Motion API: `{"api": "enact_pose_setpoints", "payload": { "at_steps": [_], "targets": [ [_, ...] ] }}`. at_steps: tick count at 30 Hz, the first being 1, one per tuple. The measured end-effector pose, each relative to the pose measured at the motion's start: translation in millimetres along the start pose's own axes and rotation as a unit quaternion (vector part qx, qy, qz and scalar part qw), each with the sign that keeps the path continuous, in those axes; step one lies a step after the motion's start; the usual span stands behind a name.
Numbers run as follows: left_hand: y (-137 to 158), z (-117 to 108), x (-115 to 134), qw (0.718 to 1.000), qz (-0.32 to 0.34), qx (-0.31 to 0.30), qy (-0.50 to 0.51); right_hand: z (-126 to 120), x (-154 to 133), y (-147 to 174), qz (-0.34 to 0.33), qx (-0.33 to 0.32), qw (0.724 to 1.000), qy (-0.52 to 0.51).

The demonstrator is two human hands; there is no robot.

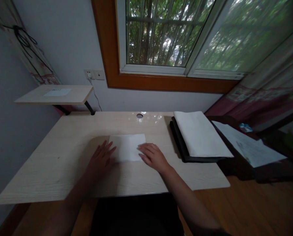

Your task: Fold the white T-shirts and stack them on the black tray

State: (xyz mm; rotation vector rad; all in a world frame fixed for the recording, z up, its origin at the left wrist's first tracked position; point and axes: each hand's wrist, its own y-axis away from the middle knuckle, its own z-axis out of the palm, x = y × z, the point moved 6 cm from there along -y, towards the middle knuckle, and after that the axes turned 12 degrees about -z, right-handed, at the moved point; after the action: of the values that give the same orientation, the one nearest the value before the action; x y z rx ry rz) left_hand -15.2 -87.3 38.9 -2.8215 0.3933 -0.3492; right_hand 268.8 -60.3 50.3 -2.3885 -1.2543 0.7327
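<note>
A white sheet of paper (pixel 128 148) lies flat on the pale wooden desk (pixel 57 157), between my two hands. My left hand (pixel 102 159) is at the sheet's left edge, its fingers stretched out and spread. Over the right edge of the paper rests my right hand (pixel 153 155), fingers extended with the thumb a little apart. Neither hand grips anything. The fingertips of both cover small parts of the paper's sides.
On the desk's right side, white paper (pixel 201 134) lies on black flat objects (pixel 179 144). A raised shelf (pixel 33 95) with a paper label stands at the back left. Near the back edge is a round cable hole (pixel 139 116). Another sheet (pixel 249 144) lies on a dark surface at right.
</note>
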Motion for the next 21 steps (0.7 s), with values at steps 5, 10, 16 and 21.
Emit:
{"api": "enact_pose_setpoints", "payload": {
  "at_steps": [5,10,16,21],
  "targets": [
    [0,10,18,0.998,0.059,-0.035,0.001,7,-6,-1,-0.026,-0.042,0.999,-0.021],
    [0,19,13,0.997,0.058,-0.046,-0.003,0,1,7,-0.028,-0.034,0.999,-0.015],
    [1,15,-4,0.998,0.056,-0.033,-0.011,-6,10,12,-0.022,-0.027,0.999,0.009],
    [2,13,-15,0.999,0.044,-0.019,0.007,-3,17,14,-0.005,-0.022,0.999,0.037]
  ]
}}
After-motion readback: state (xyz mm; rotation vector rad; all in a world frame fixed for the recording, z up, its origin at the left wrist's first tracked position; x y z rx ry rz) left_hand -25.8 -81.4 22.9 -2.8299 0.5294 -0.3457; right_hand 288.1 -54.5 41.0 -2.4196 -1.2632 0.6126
